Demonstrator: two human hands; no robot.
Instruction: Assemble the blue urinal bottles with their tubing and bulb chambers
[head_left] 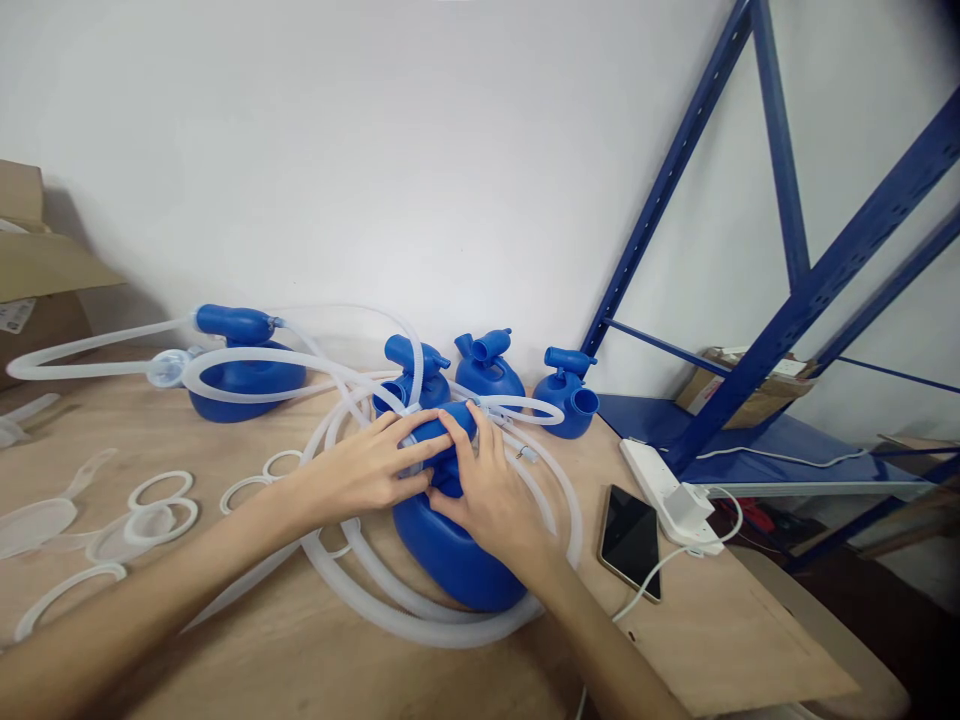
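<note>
A blue plastic urinal bottle (450,550) stands near the middle of the wooden table. My left hand (375,462) grips the left side of its top piece, fingers wrapped over it by the end of a clear hose (375,570). From the right, my right hand (491,495) closes on the same top piece, its fingertips close to those of the left. The hose loops widely around the bottle's base. My fingers partly cover the bottle's neck and the hose joint.
Several other blue bottles (574,400) stand along the wall, one at left with a looped hose. White rings (161,520) and clear lids (37,525) lie at left. A phone (630,540), power strip (664,490) and blue shelf frame (795,300) are at right; cardboard boxes (45,270) at far left.
</note>
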